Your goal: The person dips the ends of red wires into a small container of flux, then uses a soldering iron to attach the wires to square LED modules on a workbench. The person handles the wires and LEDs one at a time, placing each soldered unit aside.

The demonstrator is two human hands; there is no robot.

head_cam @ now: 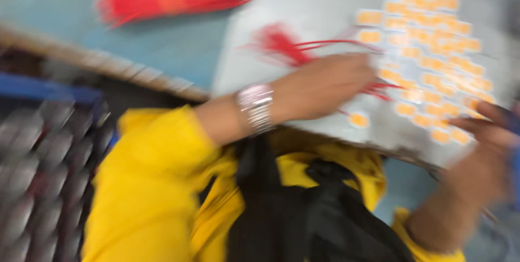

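The left hand [325, 86] gripped thin red wires [281, 43] over a grey sheet of small orange labels [428, 40]; the blurred right hand [482, 148] touched its near edge, grip unclear.

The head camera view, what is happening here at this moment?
A person in yellow sleeves works over a grey sheet covered with small orange stickers. The left hand, with a silver wristband, rests on thin red wires lying on the sheet. The right hand touches the sheet's near edge. The picture is blurred, so the grips are unclear.
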